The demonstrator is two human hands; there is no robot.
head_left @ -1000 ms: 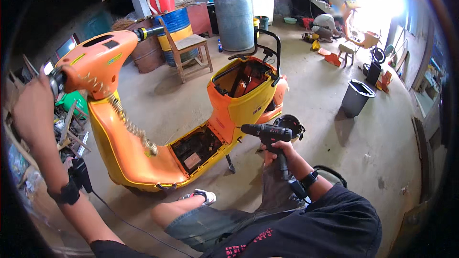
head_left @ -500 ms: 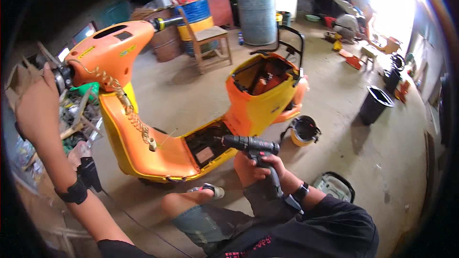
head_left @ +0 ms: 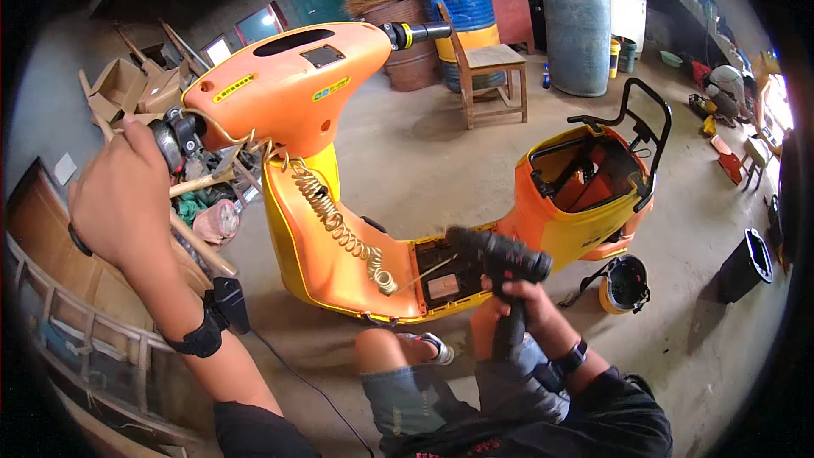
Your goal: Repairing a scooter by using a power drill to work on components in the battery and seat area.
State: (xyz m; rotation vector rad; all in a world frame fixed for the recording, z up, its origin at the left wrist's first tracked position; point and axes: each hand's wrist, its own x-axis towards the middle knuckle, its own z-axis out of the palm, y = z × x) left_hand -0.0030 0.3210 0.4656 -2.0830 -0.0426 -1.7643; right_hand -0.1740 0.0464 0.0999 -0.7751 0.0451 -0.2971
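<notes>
An orange and yellow scooter body [head_left: 309, 195] without its seat stands before me. My left hand [head_left: 123, 191] is closed round its left handlebar grip, the grip itself mostly hidden, beside the black switch housing [head_left: 180, 137]. In my right hand [head_left: 530, 305] is a black cordless drill [head_left: 500, 259], its front end over the uncovered floor compartment [head_left: 441, 276]. The drill is a little blurred, and I cannot tell whether its tip touches anything. A coiled tan cable [head_left: 339, 225] hangs from the handlebar onto the orange footboard. The seat opening [head_left: 585, 174] shows dark and red parts inside.
A yellow helmet [head_left: 623, 284] lies beside the scooter's rear, and a black bin [head_left: 746, 265] stands farther right. Behind are a wooden chair [head_left: 492, 58] and a grey drum [head_left: 577, 38]. Cardboard boxes [head_left: 127, 89] and sticks crowd the left. A person [head_left: 727, 85] crouches far right.
The view has swung left, so the scooter appears farther right and more of the left-hand clutter shows. My left hand stays at the handlebar; the drill remains in my right hand.
</notes>
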